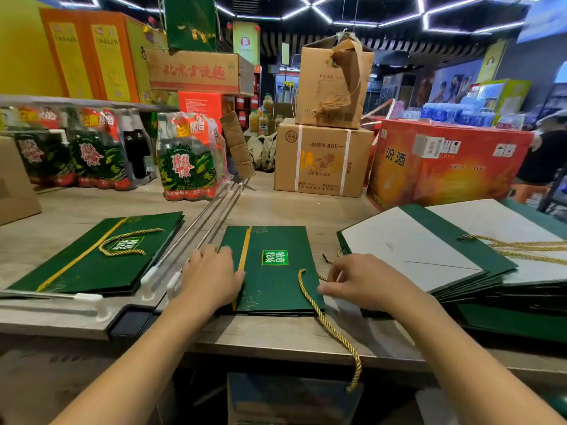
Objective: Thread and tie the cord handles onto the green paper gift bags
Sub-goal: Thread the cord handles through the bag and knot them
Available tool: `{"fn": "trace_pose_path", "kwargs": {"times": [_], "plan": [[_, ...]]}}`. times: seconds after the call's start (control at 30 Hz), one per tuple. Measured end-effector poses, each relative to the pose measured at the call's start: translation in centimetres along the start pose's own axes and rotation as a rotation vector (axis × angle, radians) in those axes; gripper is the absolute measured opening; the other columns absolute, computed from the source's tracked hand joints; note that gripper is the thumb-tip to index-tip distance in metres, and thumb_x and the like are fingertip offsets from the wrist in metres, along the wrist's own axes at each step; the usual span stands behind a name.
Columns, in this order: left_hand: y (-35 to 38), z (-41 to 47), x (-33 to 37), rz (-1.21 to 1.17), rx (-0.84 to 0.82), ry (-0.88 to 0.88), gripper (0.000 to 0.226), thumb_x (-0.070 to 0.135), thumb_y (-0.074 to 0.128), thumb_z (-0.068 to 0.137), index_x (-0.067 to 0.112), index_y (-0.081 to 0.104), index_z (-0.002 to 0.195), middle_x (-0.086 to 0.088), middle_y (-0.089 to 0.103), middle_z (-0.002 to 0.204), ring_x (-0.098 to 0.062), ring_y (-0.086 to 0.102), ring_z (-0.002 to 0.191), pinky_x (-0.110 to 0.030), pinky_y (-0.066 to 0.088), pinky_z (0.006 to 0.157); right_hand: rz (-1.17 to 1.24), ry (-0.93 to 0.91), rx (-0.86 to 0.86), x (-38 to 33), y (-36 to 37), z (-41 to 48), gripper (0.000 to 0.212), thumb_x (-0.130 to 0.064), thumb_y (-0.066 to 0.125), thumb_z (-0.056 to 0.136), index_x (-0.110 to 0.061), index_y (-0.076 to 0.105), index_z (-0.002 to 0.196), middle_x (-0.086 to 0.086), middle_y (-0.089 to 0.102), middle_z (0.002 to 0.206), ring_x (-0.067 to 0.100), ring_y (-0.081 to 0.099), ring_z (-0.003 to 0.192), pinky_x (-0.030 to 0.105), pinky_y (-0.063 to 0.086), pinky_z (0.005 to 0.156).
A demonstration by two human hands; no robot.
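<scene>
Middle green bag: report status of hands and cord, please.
Left hand flat on middle bag. Right hand pinches gold cord; far end hangs over table edge. Nothing blocking.

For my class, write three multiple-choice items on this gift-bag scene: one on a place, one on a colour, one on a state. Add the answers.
1. Where does the gold cord end?
A. Hanging over the front edge of the table
B. On top of a cardboard box
C. Coiled on a shelf

2. What colour is the stripe on the middle bag?
A. Red
B. Yellow-gold
C. Blue

3. What is the left hand doing?
A. Lifting a bottle
B. Pressing flat on the middle bag
C. Hanging below the table

Answers: 1 A, the cord trails past the table edge and dangles. 2 B, the stripe matches the cord. 3 B, its fingers lie straight on the bag's left side.
</scene>
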State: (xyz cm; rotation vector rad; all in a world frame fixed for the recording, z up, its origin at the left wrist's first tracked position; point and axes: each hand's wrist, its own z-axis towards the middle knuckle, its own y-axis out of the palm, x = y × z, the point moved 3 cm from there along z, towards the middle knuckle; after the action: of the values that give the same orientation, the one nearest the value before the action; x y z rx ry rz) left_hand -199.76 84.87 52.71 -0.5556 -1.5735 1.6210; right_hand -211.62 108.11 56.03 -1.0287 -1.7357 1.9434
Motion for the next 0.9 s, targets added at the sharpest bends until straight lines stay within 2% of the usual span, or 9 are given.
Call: {"fn": "trace_pose_path", "kwargs": {"times": [0.1,0.17,0.3,0.43,0.47,0.57,0.7,0.83,0.9], "plan": [[-0.1,0.1,1.6,-0.121,0.042,0.143,0.049,0.043,0.059,0.097,0.021,0.051,0.14,-0.003,0.054,0.141,-0.025,0.047,0.13,-0.04,0.041,0.107,0.014,-0.013,-0.244,-0.5,1.0,-0.9,0.042,-0.065,0.07,0.084,-0.024,0.065,0.082,-0.008,0.066,0.079,0.01,0.063,0.078,0.024,0.045,0.065],[-0.2,0.0,2.8,-0.289,0.021,0.289,0.045,0.038,0.064,0.096,0.024,0.054,0.138,0.004,0.058,0.137,-0.015,0.052,0.127,-0.033,0.042,0.106,0.001,-0.041,-0.31,-0.8,1.7,-1.0,0.038,-0.058,0.071,0.087,-0.021,0.065,0.08,-0.007,0.064,0.076,0.008,0.059,0.075,0.024,0.043,0.065],[-0.1,-1.0,5.4,-0.469,-0.083,0.574,0.042,0.039,0.068,0.094,0.033,0.058,0.134,0.02,0.06,0.13,0.005,0.053,0.119,-0.025,0.047,0.103,0.1,-0.048,-0.29,-0.6,1.2,-0.9,0.021,-0.036,0.069,0.094,-0.02,0.068,0.081,-0.006,0.065,0.073,0.006,0.059,0.068,0.021,0.044,0.063],[0.6,-1.6,7.5,-0.492,-0.178,0.716,0.038,0.038,0.069,0.094,0.036,0.062,0.131,0.025,0.064,0.118,0.009,0.057,0.109,-0.008,0.044,0.086,0.247,-0.039,-0.233,-0.2,-0.1,-0.7,0.012,-0.023,0.062,0.098,-0.013,0.068,0.095,0.006,0.075,0.086,0.02,0.072,0.075,0.024,0.055,0.065],[0.8,-1.6,7.9,-0.49,-0.174,0.729,0.032,0.037,0.069,0.094,0.036,0.065,0.126,0.024,0.067,0.11,0.008,0.059,0.102,-0.008,0.044,0.083,0.285,-0.04,-0.201,-0.2,-0.3,-0.5,0.012,-0.021,0.062,0.098,-0.011,0.067,0.098,0.006,0.075,0.085,0.018,0.071,0.072,0.022,0.055,0.063],[1.0,-1.5,8.4,-0.535,-0.13,0.676,0.011,0.034,0.065,0.097,0.033,0.074,0.103,0.016,0.073,0.09,0.001,0.063,0.087,-0.025,0.051,0.081,0.411,-0.035,-0.073,0.0,-0.9,0.1,0.01,-0.019,0.064,0.098,-0.01,0.068,0.1,0.006,0.068,0.079,0.011,0.064,0.063,0.023,0.055,0.061],[0.6,-0.8,7.4,-0.714,-0.04,0.506,0.013,0.025,0.059,0.101,0.029,0.069,0.094,0.015,0.074,0.08,0.005,0.063,0.072,-0.021,0.047,0.071,0.67,0.043,-0.015,1.3,-1.3,0.1,0.007,-0.011,0.065,0.097,-0.008,0.068,0.103,0.008,0.066,0.078,0.015,0.063,0.065,0.028,0.056,0.06],[0.8,0.4,5.7,-0.685,-0.055,0.352,0.009,0.024,0.059,0.1,0.03,0.064,0.105,0.015,0.074,0.092,0.003,0.066,0.09,-0.031,0.053,0.09,0.771,0.028,0.093,2.4,-2.1,0.3,0.01,-0.013,0.065,0.099,-0.009,0.074,0.098,0.008,0.074,0.081,0.011,0.06,0.06,0.02,0.048,0.053],[0.7,0.6,5.5,-0.646,-0.052,0.364,0.025,0.032,0.067,0.094,0.031,0.06,0.118,0.019,0.067,0.11,0.0,0.061,0.105,-0.03,0.049,0.099,0.784,-0.003,0.132,2.3,-2.2,0.9,0.011,-0.014,0.066,0.099,-0.01,0.077,0.097,0.004,0.075,0.08,0.009,0.058,0.059,0.019,0.047,0.053]]}}
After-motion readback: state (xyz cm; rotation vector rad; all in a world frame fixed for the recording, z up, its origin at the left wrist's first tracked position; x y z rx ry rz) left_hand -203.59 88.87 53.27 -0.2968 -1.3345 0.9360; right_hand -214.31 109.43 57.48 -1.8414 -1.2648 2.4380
